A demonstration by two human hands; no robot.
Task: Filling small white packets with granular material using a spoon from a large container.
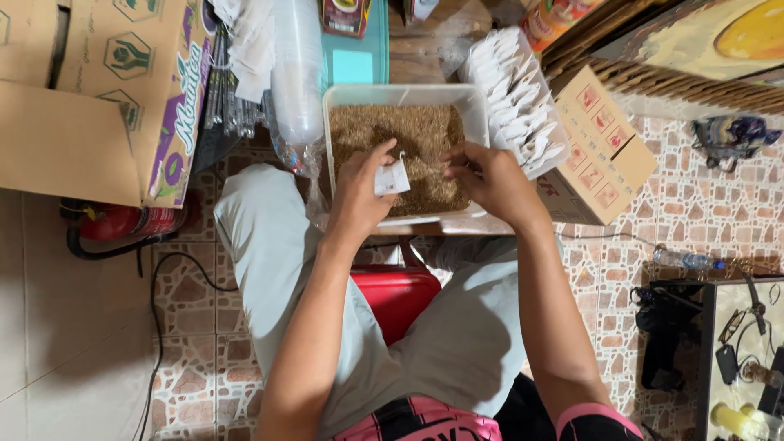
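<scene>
Clear plastic tub (406, 96), rectangular, filled with brown loose granules (408, 139); front rim at the table edge above the person's lap. Hemmed in: stacked cups in a clear sleeve (297, 73) at 9 o'clock, row of white sachets (518, 98) at 3 o'clock. Left hand (359, 192) pinches a small white sachet (392, 178) over the tub's near half. Right hand (490, 180), fingers curled at the granules; hold not discernible.

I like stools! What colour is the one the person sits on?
Red: the stool shows between the person's legs in the head view.
</scene>
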